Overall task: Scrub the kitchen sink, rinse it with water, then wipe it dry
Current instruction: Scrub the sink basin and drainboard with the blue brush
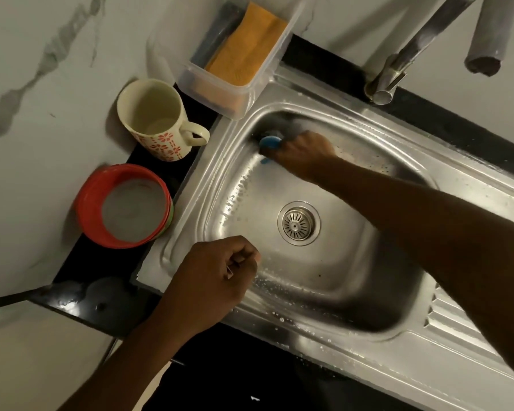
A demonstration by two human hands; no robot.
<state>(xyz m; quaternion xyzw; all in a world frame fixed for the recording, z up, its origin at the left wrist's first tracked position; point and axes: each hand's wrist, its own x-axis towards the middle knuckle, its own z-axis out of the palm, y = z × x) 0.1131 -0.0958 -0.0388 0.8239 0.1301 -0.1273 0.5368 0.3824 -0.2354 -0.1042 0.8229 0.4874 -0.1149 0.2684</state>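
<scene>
A steel sink (282, 111) with a round drain (298, 223) fills the middle of the view; soap droplets dot its walls. My right hand (303, 151) reaches into the far left corner of the basin and grips a blue scrubber (270, 141), pressed against the sink wall. My left hand (220, 274) hovers at the near left rim with its fingers curled and nothing visibly held. A faucet spout (383, 94) ends above the far rim, with no water running.
On the black counter left of the sink stand a cream mug with red flowers (153, 120) and a red bowl stack (122, 204). A clear tub holding an orange cloth (250, 46) sits at the far corner. The drainboard (457, 315) lies at right.
</scene>
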